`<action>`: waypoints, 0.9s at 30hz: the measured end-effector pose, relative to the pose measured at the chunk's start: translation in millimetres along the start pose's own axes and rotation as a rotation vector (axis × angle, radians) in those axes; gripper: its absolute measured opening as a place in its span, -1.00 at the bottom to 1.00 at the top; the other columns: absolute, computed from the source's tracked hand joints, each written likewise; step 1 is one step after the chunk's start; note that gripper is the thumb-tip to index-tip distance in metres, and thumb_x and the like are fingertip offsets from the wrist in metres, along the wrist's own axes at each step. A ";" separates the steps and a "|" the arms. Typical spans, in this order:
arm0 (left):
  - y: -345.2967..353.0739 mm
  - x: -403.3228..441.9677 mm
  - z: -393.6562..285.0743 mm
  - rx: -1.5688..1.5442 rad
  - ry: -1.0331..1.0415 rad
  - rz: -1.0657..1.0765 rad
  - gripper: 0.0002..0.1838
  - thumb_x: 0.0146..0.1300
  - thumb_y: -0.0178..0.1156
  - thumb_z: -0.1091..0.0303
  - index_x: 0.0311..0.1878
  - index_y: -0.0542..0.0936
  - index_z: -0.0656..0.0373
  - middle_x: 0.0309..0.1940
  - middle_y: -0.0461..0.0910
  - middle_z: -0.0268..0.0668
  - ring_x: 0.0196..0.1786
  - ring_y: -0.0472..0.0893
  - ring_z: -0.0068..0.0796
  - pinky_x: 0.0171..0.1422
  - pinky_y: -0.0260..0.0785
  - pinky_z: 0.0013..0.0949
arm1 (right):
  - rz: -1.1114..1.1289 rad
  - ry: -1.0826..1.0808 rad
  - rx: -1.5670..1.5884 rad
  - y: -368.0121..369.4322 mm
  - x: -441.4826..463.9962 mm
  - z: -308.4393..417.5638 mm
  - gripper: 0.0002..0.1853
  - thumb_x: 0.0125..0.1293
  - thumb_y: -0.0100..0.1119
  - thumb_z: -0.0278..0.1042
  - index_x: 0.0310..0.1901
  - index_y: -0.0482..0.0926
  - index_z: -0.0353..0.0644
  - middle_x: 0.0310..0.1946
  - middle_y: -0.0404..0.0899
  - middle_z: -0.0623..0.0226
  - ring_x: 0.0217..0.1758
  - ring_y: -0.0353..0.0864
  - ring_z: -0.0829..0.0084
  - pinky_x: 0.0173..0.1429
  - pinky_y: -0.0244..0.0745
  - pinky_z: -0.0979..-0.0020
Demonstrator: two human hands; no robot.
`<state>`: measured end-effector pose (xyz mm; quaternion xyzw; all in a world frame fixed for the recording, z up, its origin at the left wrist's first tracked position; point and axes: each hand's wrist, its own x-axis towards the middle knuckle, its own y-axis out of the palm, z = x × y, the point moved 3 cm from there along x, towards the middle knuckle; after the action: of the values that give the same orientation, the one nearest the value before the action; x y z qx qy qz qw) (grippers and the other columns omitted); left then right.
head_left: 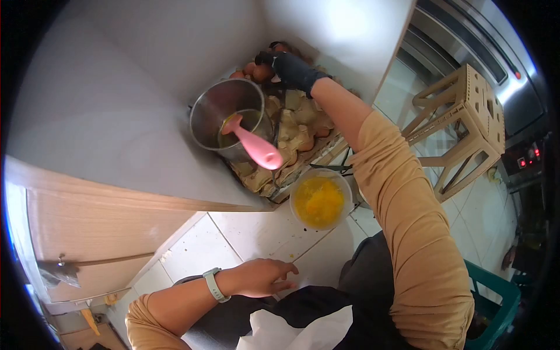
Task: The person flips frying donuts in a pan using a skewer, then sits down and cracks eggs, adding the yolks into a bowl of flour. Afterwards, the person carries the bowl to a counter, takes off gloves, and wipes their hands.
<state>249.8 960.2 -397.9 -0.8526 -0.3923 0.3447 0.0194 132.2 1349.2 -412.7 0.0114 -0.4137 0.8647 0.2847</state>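
Note:
My right hand point(287, 65), in a black glove, reaches to the back of the cabinet. Its fingers curl around a brown egg point(263, 73) among several others; the fingertips are partly hidden. My bare left hand point(265, 277) hovers over my lap, holding nothing, its fingers apart. A metal pot point(201, 125) stands on the egg cartons point(297, 114), with a pink-handled utensil point(256, 146) leaning in it and its lower end hidden. In front of the cabinet, a clear plastic tub point(294, 217) holds yellow broken eggs point(319, 201).
Cabinet walls point(134, 105) enclose the pot and cartons on the left and back. To the right stand a beige folding stool point(481, 111) and a steel appliance point(466, 35). A green plastic crate point(507, 291) is beside my right elbow. White tiles point(204, 245) cover the floor.

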 end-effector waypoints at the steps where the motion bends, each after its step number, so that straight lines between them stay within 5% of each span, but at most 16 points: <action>1: -3.3 3.0 1.8 -0.047 -0.028 -0.044 -0.65 0.33 0.01 0.20 0.06 0.43 0.22 -0.26 0.57 -0.10 -0.19 0.57 -0.18 -0.06 0.37 -0.25 | -0.078 -0.138 0.029 -8.0 -5.7 -0.6 -0.69 0.11 0.16 -0.37 -0.06 0.54 -0.18 -0.14 0.57 0.10 -0.06 0.55 0.15 -0.02 0.46 0.27; 3: -6.7 10.4 3.4 -0.152 -0.085 -0.130 -0.68 0.32 0.03 0.23 0.04 0.46 0.21 -0.26 0.57 -0.13 -0.20 0.57 -0.23 -0.06 0.37 -0.29 | -0.229 -0.403 0.085 -31.2 -35.1 6.1 -0.61 0.11 0.23 -0.32 -0.01 0.51 -0.21 -0.16 0.58 0.13 -0.07 0.56 0.19 0.01 0.46 0.28; 7: -32.8 36.5 -14.0 0.031 0.111 -0.630 -0.85 0.25 0.11 0.44 -0.13 0.53 0.19 -0.26 0.58 -0.20 -0.16 0.56 -0.34 -0.01 0.37 -0.39 | -0.156 -0.242 0.693 -66.2 -98.8 -3.5 -0.53 0.14 0.27 -0.21 0.02 0.47 -0.33 -0.15 0.56 0.15 -0.08 0.56 0.34 0.00 0.50 0.33; 11: -101.4 97.3 -48.9 0.067 0.297 -1.170 -0.80 0.20 0.14 0.48 -0.11 0.46 0.29 -0.23 0.50 -0.18 -0.14 0.52 -0.38 -0.01 0.34 -0.42 | -0.076 -0.014 1.303 -78.6 -156.4 -30.2 -0.57 0.20 0.21 -0.25 0.00 0.46 -0.40 -0.06 0.51 0.11 -0.06 0.56 0.37 -0.05 0.57 0.40; 13: -154.6 132.0 -64.6 -0.047 0.504 -1.434 -0.69 0.22 0.12 0.44 -0.01 0.38 0.35 -0.14 0.44 -0.11 -0.08 0.48 -0.28 0.06 0.31 -0.35 | -0.023 0.012 1.428 -87.9 -184.1 -37.7 -0.54 0.21 0.17 -0.29 0.06 0.41 -0.43 -0.09 0.53 0.13 -0.05 0.56 0.36 -0.07 0.57 0.40; 15: -210.5 159.6 -62.4 0.270 0.520 -1.782 -0.70 0.20 0.07 0.49 -0.01 0.37 0.37 -0.10 0.43 -0.05 -0.01 0.43 -0.17 0.16 0.25 -0.23 | 0.031 0.070 1.440 -93.1 -203.0 -40.8 -0.51 0.19 0.19 -0.28 0.07 0.40 -0.45 -0.07 0.52 0.07 -0.03 0.57 0.31 -0.01 0.57 0.36; 17: -256.6 179.3 -45.9 0.493 0.314 -2.015 -0.66 0.14 0.04 0.52 -0.01 0.34 0.47 -0.02 0.37 0.07 0.06 0.37 -0.04 0.21 0.18 -0.11 | 0.040 0.089 1.378 -99.6 -218.6 -38.9 -0.50 0.18 0.18 -0.28 0.08 0.39 -0.45 -0.06 0.51 0.05 -0.02 0.56 0.29 0.01 0.56 0.34; 19: -298.4 191.5 -4.8 0.335 -0.040 -2.082 -0.57 0.06 0.06 0.48 -0.02 0.32 0.56 0.03 0.30 0.17 0.11 0.32 0.05 0.22 0.18 -0.10 | 0.023 0.067 1.336 -115.3 -233.8 -34.3 -0.49 0.20 0.15 -0.27 0.10 0.37 -0.45 -0.03 0.50 0.03 0.00 0.56 0.27 0.02 0.54 0.33; 21: -321.6 186.7 8.7 0.434 -0.520 -1.908 -0.46 0.01 0.11 0.38 0.00 0.30 0.60 0.07 0.24 0.21 0.15 0.27 0.12 0.27 0.15 -0.09 | 0.025 0.022 1.385 -126.8 -242.3 -39.8 -0.49 0.20 0.13 -0.27 0.11 0.36 -0.45 -0.02 0.50 0.03 0.00 0.55 0.27 0.02 0.54 0.33; 23: -353.5 176.2 38.2 0.583 -0.789 -1.622 -0.49 0.03 0.10 0.30 0.01 0.41 0.49 0.10 0.32 0.17 0.20 0.28 0.14 0.30 0.14 -0.09 | -0.021 0.049 1.384 -141.9 -252.7 -43.5 -0.47 0.19 0.15 -0.27 0.11 0.36 -0.45 -0.03 0.50 0.05 0.00 0.56 0.28 0.03 0.53 0.33; 25: -370.9 167.9 52.8 0.472 -0.859 -1.341 -0.58 0.08 0.07 0.25 -0.03 0.54 0.32 0.06 0.43 0.12 0.18 0.36 0.11 0.26 0.21 -0.09 | -0.053 0.074 1.382 -156.9 -265.0 -46.8 -0.47 0.17 0.17 -0.27 0.11 0.36 -0.45 -0.03 0.51 0.06 0.00 0.55 0.28 0.04 0.52 0.32; 27: -381.8 168.4 59.7 0.548 -0.865 -1.312 -0.62 0.10 0.05 0.25 -0.07 0.58 0.25 0.01 0.49 0.09 0.14 0.42 0.07 0.22 0.27 -0.11 | -0.107 0.080 1.469 -162.2 -274.2 -58.2 -0.54 0.17 0.18 -0.32 0.04 0.42 -0.44 -0.03 0.50 0.07 0.01 0.54 0.27 0.07 0.52 0.27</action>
<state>40.0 1324.9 -423.8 -0.2079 -0.6846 0.6440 0.2708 455.8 1339.2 -406.0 0.1878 0.2837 0.9036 0.2602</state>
